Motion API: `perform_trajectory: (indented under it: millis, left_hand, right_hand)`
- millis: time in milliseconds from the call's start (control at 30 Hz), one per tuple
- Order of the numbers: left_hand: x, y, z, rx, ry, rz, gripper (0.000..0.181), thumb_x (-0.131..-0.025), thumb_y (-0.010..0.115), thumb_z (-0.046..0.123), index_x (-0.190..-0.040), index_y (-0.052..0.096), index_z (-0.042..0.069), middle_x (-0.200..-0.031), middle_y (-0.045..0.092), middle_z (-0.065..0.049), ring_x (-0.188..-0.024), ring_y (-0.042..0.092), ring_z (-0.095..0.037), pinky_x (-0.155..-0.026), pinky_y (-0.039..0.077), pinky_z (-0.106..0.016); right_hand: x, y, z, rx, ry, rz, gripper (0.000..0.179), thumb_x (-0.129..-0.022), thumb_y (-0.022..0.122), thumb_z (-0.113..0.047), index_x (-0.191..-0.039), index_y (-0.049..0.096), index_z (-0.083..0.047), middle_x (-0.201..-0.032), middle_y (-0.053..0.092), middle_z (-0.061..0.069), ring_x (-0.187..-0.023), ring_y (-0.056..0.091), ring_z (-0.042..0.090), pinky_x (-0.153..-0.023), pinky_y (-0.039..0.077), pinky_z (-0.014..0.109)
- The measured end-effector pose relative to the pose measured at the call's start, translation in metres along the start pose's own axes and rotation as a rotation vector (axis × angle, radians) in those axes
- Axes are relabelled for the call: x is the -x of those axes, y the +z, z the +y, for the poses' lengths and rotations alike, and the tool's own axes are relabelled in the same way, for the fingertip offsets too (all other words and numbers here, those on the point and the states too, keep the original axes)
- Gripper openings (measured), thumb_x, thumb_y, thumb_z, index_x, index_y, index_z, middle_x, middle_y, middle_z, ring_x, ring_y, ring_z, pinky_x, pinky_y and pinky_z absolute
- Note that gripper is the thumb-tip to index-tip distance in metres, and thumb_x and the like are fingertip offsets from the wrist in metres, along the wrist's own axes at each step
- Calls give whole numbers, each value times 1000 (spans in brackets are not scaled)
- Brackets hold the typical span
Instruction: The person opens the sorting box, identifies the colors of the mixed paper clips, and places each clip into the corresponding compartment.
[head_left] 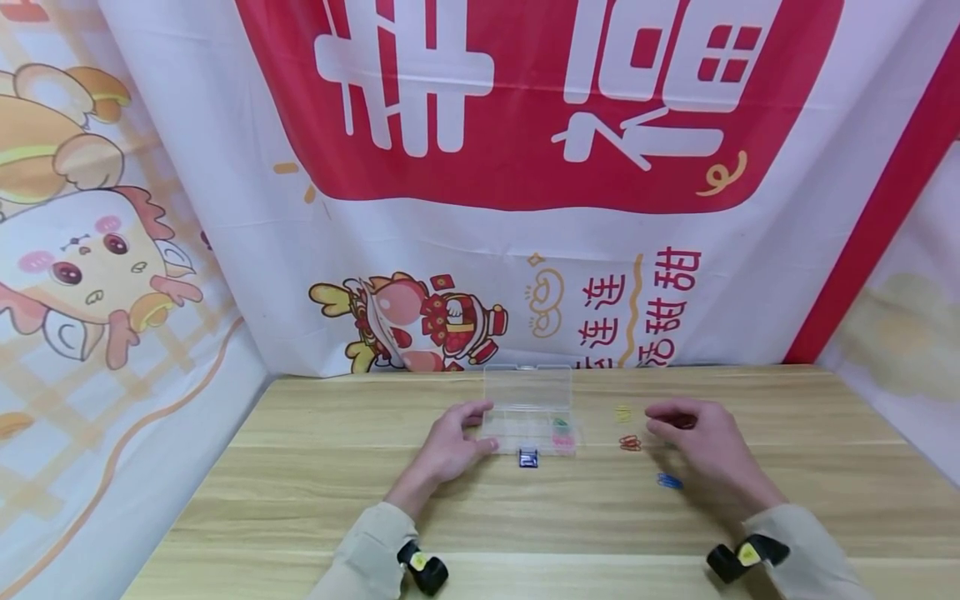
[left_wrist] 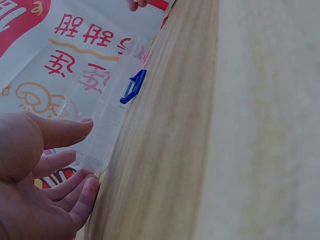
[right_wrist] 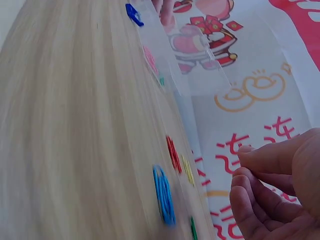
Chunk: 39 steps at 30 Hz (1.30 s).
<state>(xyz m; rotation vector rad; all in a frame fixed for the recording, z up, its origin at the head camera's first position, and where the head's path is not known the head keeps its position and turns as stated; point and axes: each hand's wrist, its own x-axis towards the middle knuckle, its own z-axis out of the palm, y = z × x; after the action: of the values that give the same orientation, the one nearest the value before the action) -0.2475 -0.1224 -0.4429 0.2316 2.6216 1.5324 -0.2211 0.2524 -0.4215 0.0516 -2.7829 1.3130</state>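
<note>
1. Wrist cameras (head_left: 427, 575) strapped over pale sleeves (head_left: 367, 554), nearest.
2. Left hand (head_left: 453, 442): thumb and fingers spread at left end of clear box (head_left: 507, 444); long axis left-right, lid (head_left: 527, 388) up behind.
3. Right hand (head_left: 701, 429): thumb and forefinger close together; cannot tell whether pinching anything.
4. Yellow clips (head_left: 623, 413), red clips (head_left: 630, 443) on counter (head_left: 570, 517), between box and right hand, the nearer hand; box lies left, beyond them.

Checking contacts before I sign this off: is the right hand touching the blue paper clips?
Apart. The right wrist view shows wooden tabletop and printed backdrop between the right hand and the blue paper clips.
</note>
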Motion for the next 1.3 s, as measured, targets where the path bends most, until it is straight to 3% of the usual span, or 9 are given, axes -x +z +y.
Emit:
perform_trajectory:
  millis: [300, 533, 800, 1000, 1300]
  left_hand:
    - [1, 0, 1, 1, -11, 2, 64, -90, 82, 12, -150, 59, 13, -150, 59, -17, -136, 58, -34, -111, 54, -50]
    - [1, 0, -1, 9, -4, 0, 64, -90, 81, 11, -150, 59, 12, -149, 59, -18, -135, 58, -34, -110, 55, -49]
    - [1, 1, -3, 14, -1, -6, 64, -90, 81, 10, -150, 58, 11, -148, 59, -18, -133, 59, -33, -107, 57, -47]
    - [1, 1, -2, 15, 1, -4, 64, -90, 82, 10, -150, 59, 10, -147, 60, -18, -130, 60, -32, -105, 58, -46]
    - [0, 0, -1, 14, 0, -1, 64, -90, 81, 10, -150, 59, 11, -148, 60, -18, -132, 60, -33, -107, 56, -47]
  right_hand:
    - [5, -18, 21, 110, -8, 12, 32, -99, 76, -26, -125, 77, -8, -120, 79, 11, -102, 68, 18, -78, 54, 20]
    - [2, -20, 28, 158, 30, -57, 35, -94, 81, -22, -123, 76, -4, -107, 78, 8, -93, 65, 19, -73, 53, 23]
    - [1, -17, 34, 191, 85, -91, 32, -95, 80, -19, -123, 76, -5, -110, 76, 9, -94, 62, 22, -77, 52, 29]
    - [0, -14, 36, 229, 92, -75, 27, -95, 80, -20, -119, 78, -7, -107, 76, 8, -93, 62, 22, -78, 52, 32]
    - [-2, -15, 36, 247, 82, -62, 19, -95, 79, -18, -113, 82, -10, -114, 77, 13, -100, 63, 26, -86, 56, 46]
